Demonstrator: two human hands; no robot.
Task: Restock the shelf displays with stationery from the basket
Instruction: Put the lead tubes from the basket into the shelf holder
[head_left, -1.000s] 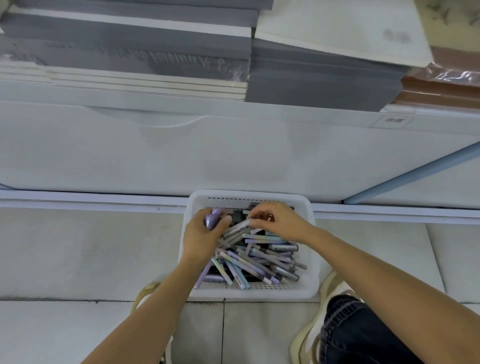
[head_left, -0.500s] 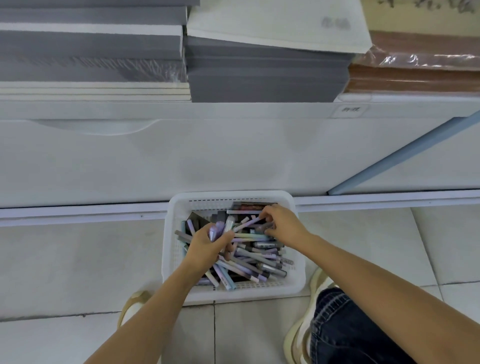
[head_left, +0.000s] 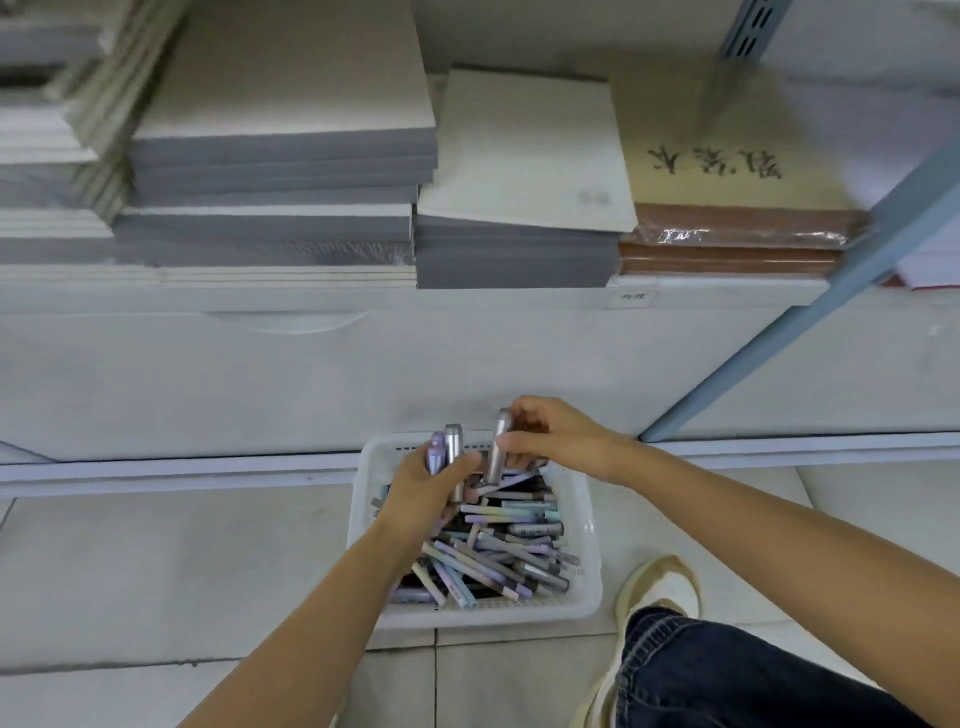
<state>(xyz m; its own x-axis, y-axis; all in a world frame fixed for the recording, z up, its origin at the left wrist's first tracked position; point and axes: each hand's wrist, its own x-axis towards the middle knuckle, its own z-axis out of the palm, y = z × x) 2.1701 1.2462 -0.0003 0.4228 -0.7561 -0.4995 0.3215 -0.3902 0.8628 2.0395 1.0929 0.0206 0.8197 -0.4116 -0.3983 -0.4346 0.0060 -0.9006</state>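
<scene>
Clutching a bundle of pens (head_left: 451, 451) upright in left hand (head_left: 423, 493), fingers curled round the barrels; pinching one grey pen (head_left: 498, 448) between thumb and fingers of right hand (head_left: 558, 441), just beside that bundle, over the far end of white basket (head_left: 590, 564) on floor tiles (head_left: 182, 571). Early going, by the look of it: heap of pens (head_left: 506, 553) left in basket, nothing shelved in view. Ahead, shelf front (head_left: 467, 358) close behind basket, paper stacks (head_left: 280, 156) crowding the ledge above, blue post (head_left: 779, 343) slanting at right; free room straight up.

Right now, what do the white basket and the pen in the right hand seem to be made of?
The basket looks like moulded white plastic, matte: thin perforated walls, rounded rim. The pen in the right hand shows a silver-grey sheen; metal or coated plastic, I cannot tell.
</scene>
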